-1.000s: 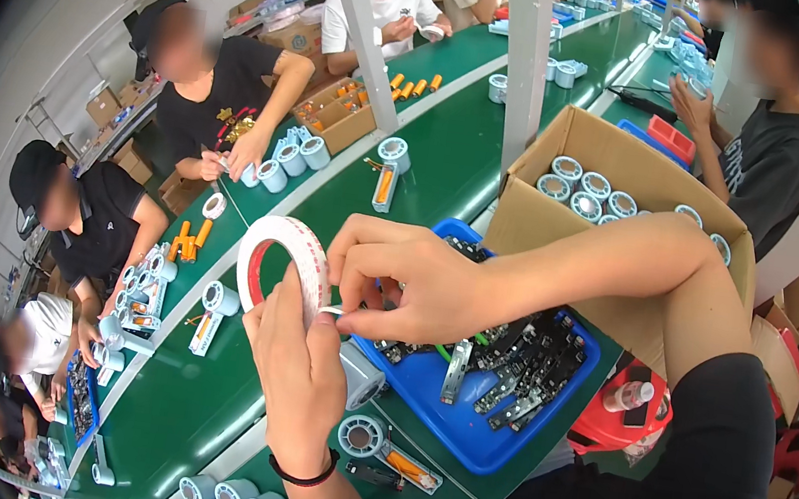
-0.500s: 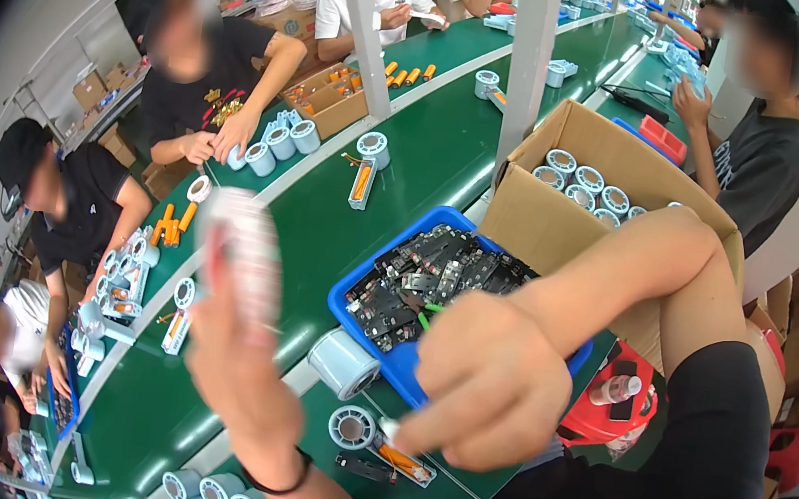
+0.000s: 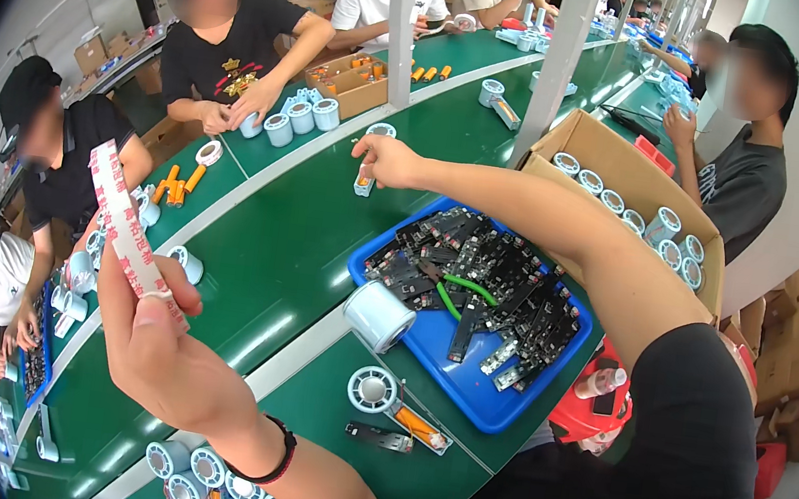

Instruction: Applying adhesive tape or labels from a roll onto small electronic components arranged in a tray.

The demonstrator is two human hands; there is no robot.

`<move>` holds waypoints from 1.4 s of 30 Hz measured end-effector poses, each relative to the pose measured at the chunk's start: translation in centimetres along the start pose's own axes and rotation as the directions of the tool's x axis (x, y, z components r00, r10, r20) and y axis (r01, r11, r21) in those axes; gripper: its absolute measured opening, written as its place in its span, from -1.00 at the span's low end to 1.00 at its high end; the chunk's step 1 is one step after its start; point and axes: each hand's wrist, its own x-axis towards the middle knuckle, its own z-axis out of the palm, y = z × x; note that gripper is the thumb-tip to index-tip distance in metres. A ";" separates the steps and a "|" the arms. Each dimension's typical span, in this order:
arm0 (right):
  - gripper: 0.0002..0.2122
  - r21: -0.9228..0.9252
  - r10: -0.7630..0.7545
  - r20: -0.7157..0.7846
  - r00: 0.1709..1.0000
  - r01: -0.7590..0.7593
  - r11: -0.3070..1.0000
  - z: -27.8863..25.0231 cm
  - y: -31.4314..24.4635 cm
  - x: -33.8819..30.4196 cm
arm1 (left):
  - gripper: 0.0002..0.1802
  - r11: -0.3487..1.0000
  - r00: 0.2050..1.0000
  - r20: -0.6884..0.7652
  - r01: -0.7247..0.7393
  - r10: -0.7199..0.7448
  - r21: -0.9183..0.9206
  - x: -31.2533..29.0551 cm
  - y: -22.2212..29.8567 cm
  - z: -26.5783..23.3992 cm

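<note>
**Tape roll [image 3: 127, 226] raised in my left hand [image 3: 152, 348], right hand [image 3: 389, 162] out over the green belt [image 3: 292, 220]**

The belt runs diagonally across my view, with co-workers [image 3: 228, 55] along its far side. To my right stands an open cardboard box [image 3: 622, 168] with round light-blue parts inside. Smaller than that is the blue tray [image 3: 486, 394] in front of me, heaped with black circuit boards [image 3: 542, 319].

My hands are well apart. The left has thumb and fingers clamped on the tape roll, which I see edge-on, white with red printing. The right bends down over a light-blue unit [image 3: 364, 187] on the belt; it covers the unit's middle, and I cannot tell whether my fingers grip it.

A thick light-blue cylinder [image 3: 377, 315] lies on its side at the tray's left edge. Nearer me lies a second unit [image 3: 372, 389], round-headed, with an orange cell [image 3: 418, 428] in its handle. Green-handled pliers [image 3: 475, 287] rest among the boards. Smallest, a loose black board [image 3: 379, 437] lies just beside that handle.
</note>
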 end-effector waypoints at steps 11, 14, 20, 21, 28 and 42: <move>-0.69 -0.291 -0.169 -0.060 0.984 0.145 0.946 3.6 1.7 1.0 | -0.40 0.994 0.999 0.036 0.028 -0.025 -0.105 0.2 -0.1 -1.3; -0.76 -0.426 -0.302 -0.112 0.947 0.229 0.875 3.5 2.2 0.3 | -0.55 0.993 0.995 -0.002 -0.102 0.102 -0.058 -0.5 -3.2 -1.8; -0.67 -0.324 -0.164 -0.093 0.982 0.126 0.937 6.7 -0.1 0.7 | -0.71 0.988 0.990 0.128 -0.042 0.061 -0.145 0.9 -2.2 -3.1; -0.64 -0.295 -0.121 -0.092 0.988 0.089 0.951 6.5 -0.7 0.5 | -0.64 0.988 0.975 0.177 -0.113 0.132 -0.109 0.7 -1.2 -2.9; -0.40 -0.371 -0.074 -0.118 0.990 0.025 0.928 8.1 -3.5 2.0 | -0.54 0.974 0.944 -0.238 -0.223 0.227 0.042 1.9 -3.0 -3.0; -0.79 0.124 -0.627 -0.333 0.704 0.692 0.711 4.5 -17.3 -6.4 | -0.63 0.973 0.982 0.110 0.134 -0.156 0.186 1.4 -2.9 -1.0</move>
